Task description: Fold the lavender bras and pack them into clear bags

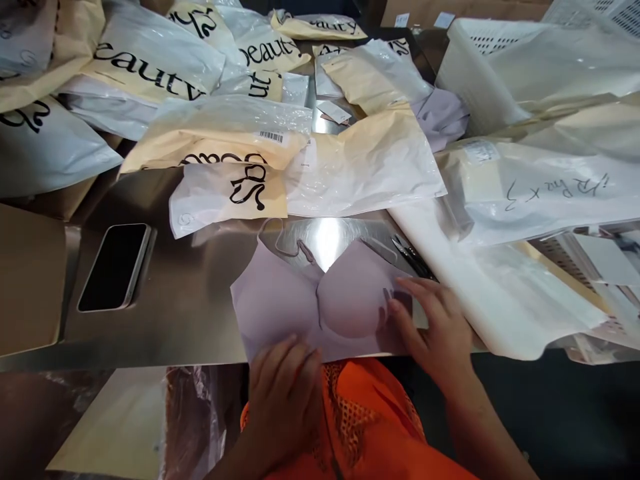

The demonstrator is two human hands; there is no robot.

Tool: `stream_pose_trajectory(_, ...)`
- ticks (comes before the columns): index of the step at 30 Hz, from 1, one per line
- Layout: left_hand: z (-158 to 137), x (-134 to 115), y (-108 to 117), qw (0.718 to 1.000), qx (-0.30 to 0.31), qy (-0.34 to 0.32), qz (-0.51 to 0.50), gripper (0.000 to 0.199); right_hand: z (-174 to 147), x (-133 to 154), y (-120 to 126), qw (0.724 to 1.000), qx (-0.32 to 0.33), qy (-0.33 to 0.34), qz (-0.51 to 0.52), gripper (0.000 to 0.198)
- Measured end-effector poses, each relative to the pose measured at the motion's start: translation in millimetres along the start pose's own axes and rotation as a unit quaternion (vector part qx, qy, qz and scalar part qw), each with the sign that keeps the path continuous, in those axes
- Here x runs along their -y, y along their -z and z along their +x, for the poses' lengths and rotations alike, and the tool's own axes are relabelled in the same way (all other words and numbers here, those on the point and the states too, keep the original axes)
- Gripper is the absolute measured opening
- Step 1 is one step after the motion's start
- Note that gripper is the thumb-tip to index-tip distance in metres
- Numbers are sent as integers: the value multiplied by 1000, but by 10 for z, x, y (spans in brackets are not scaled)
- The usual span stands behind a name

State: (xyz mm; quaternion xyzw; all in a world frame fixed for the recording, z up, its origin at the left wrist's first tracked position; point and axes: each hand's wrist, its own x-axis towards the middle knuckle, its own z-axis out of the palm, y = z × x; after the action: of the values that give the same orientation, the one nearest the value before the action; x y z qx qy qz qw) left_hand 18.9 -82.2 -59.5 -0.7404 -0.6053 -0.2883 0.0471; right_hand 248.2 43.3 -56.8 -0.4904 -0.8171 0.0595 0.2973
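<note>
A lilac bra (355, 293) lies spread on the metal table, cups up, with its thin straps trailing away toward the bags. My left hand (286, 373) rests on its lower edge near the table's front, fingers together and laid out over the fabric. At the right cup, my right hand (435, 320) has its thumb and fingers spread, the tips at or just above the bra's side. Nothing shows between those fingers. What lies under my left fingers is hidden.
Printed plastic bags (360, 160) are heaped behind the bra. A phone (115, 267) lies at left beside a cardboard box (33, 280). Black-handled snips (413, 257) sit near the right cup. White plastic wrapping (490, 293) and a white crate (480, 80) stand to the right.
</note>
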Motion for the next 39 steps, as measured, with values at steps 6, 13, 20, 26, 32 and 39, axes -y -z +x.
stream_pose_trajectory(6, 370, -145, -420, 998, 11, -67, 13, 35, 2, 172, -208, 990, 97, 96, 27, 39)
stream_pose_trajectory(13, 371, -142, -503, 999, 33, -39, 12, 35, -39, 176, -195, 992, 44, 62, 98, 26)
stream_pose_trajectory(20, 661, -189, -470, 998, 15, 14, -61, 30, 645, -110, -85, 966, 157, 30, 204, 25)
stream_pose_trajectory(26, 813, -165, -643, 994, 9, 85, -70, 17, 1227, -311, -349, 882, 392, 158, 209, 13)
stream_pose_trajectory(32, 735, -165, -720, 989, -31, 74, -126, 15, 1231, -261, -455, 929, 321, 167, 74, 13)
stream_pose_trajectory(39, 648, -181, -714, 993, -27, 3, -113, 16, 1235, -244, -545, 948, 273, 157, 43, 12)
